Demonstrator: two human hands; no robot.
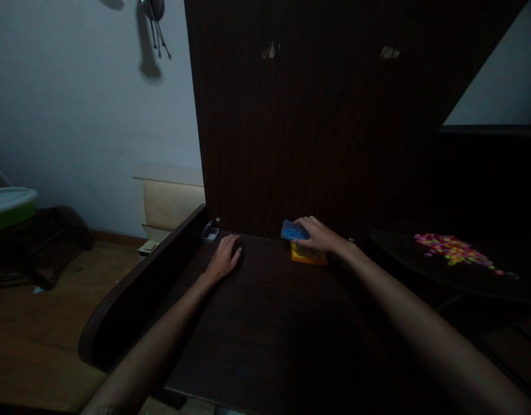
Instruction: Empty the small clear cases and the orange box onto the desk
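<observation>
My right hand [319, 235] is closed around a small clear box with blue contents [292, 230]. The box is directly above a yellow-orange box [307, 256] at the back of the dark table [265, 300]; I cannot tell whether the two touch. My palm and fingers hide part of both boxes. My left hand [223, 256] lies on the tabletop with its fingers stretched forward and nothing in it. Just beyond its fingertips, in the back left corner, is a small clear container [211, 234] with its lid raised.
A dark raised side board [144, 282] borders the table on the left, and a tall dark panel [317, 144] stands behind. Many small pink and yellow pieces [453, 249] are spread on a dark surface at the right. A green tub [12, 213] sits far left.
</observation>
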